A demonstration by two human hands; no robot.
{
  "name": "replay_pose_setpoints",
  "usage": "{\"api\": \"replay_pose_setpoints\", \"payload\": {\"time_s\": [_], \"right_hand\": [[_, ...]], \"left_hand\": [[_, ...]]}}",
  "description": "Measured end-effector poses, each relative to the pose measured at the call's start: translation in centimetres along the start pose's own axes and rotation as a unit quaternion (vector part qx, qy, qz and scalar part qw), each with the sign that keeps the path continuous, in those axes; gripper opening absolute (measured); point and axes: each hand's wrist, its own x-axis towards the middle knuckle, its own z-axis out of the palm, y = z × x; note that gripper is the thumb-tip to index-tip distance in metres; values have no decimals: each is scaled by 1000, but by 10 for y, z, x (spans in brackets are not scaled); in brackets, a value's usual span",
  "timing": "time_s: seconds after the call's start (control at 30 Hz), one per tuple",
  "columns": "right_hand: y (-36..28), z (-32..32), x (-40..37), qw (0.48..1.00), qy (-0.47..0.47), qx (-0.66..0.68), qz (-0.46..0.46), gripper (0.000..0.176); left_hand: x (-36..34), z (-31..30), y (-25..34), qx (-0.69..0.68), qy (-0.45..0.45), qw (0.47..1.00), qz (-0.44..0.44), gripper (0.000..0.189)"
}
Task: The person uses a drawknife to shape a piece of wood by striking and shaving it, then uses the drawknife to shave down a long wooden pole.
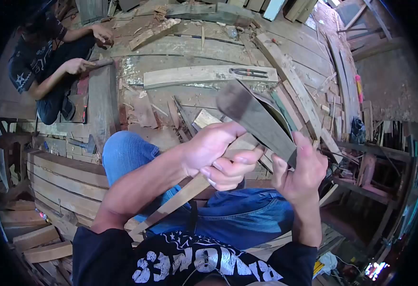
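Observation:
My left hand (221,150) is closed round a long pale wooden strip (182,194), which slants down past my forearm toward the lower left. Its upper end passes beneath a dark grey, folded strip of sandpaper (261,117). My right hand (302,171) pinches the lower right end of this sandpaper between thumb and fingers; the layers gape a little along its right edge. Both hands are raised over my lap, above my jeans (247,212).
Pliers (249,72) rest on a pale plank (185,77) ahead. Another person (42,57) crouches at the far left, one hand on a tool over a dark beam (103,97). A hammer (87,144) lies left of my knee. Offcuts and long boards (290,76) litter the floor.

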Motion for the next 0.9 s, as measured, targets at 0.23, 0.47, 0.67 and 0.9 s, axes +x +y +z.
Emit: {"api": "replay_pose_setpoints", "payload": {"time_s": [0.23, 0.47, 0.67, 0.9], "right_hand": [[-1, -3, 2, 1000, -15, -16, 21, 47], [0, -3, -1, 1000, 22, 7, 6, 45], [3, 0, -15, 999, 26, -13, 16, 46], [18, -6, -29, 999, 34, -20, -18, 41]], "left_hand": [[4, -1, 1, -7, 1, 1000, -17, 51], [2, -4, -3, -41, -54, 998, -9, 46], [-2, -8, 3, -71, -80, 994, 6, 43], [-6, -2, 1, -56, -89, 994, 10, 57]]}}
